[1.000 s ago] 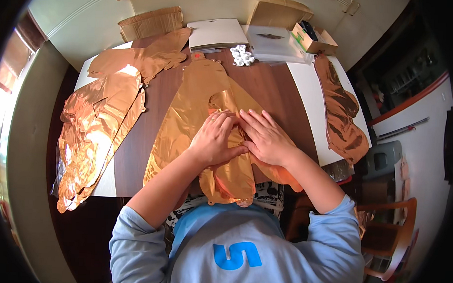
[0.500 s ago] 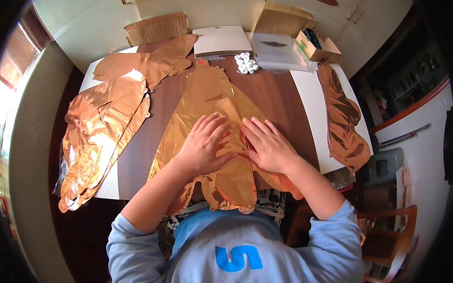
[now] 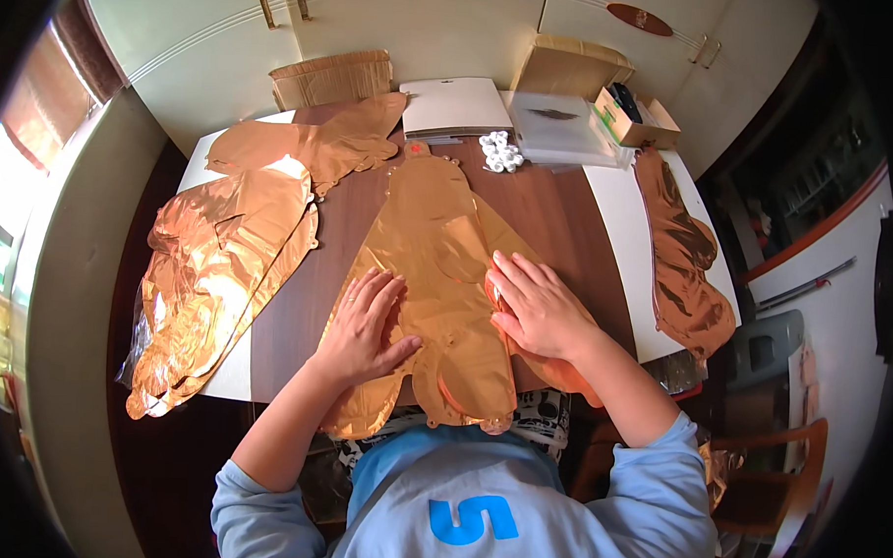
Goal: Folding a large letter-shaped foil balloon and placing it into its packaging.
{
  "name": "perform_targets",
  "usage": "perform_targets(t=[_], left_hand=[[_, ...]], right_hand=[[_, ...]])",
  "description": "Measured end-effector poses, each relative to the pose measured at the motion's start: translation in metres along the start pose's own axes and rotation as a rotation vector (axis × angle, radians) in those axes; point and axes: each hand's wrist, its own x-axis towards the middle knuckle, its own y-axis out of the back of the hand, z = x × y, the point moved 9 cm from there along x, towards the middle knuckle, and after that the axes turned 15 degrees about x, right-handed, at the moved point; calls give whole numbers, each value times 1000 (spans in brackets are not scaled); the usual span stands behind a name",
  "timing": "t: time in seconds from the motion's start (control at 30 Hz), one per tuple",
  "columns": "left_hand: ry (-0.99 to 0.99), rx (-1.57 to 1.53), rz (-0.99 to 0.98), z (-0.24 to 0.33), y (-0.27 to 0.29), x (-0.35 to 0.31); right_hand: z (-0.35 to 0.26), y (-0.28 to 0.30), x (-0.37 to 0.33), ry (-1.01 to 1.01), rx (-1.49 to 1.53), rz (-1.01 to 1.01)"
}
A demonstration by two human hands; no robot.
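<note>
Now the flat copper foil balloon [image 3: 437, 269] lies spread on the dark wooden table [image 3: 557, 199] straight in front of me, its narrow neck pointing away and its lower lobes hanging over the near edge above my lap. A second ago my two hands sat close together at its middle, thumbs almost meeting over one crease; they have since slid apart. My left hand [image 3: 361, 325] rests palm-down on the balloon's left wing, fingers spread wide and flat, holding nothing, only pressing. My right hand [image 3: 539, 307] lies flat on the right side, fingers stretched out toward the centre, likewise gripping nothing. As I judge it, that outward sweep has pushed air and wrinkles away from the middle, since the foil between my hands looks smoother and lies closer to the wood.

Farther out, to my left, a heap of crumpled foil balloons [image 3: 221, 261] covers the table's white edge. To my right a long copper balloon strip [image 3: 688, 253] trails along the other white border. At the far side sit a cluster of small white rolls [image 3: 500, 153], a flat white packet [image 3: 454, 107], a clear plastic bag [image 3: 565, 121] and an open cardboard box [image 3: 637, 113].
</note>
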Motion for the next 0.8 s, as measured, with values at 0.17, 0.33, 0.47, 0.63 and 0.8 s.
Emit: perform_targets(t=[0.17, 0.33, 0.47, 0.63, 0.8], left_hand=[[-3, 109, -20, 10, 6, 20], [-151, 91, 9, 44, -8, 50], [-157, 125, -56, 39, -37, 50], [-148, 121, -53, 38, -42, 48], [-135, 90, -48, 40, -37, 50]], right_hand=[[1, -1, 1, -17, -26, -33], [1, -2, 2, -6, -51, -30], [4, -2, 1, -12, -28, -16], [20, 49, -30, -158, 317, 305], [37, 67, -120, -694, 53, 262]])
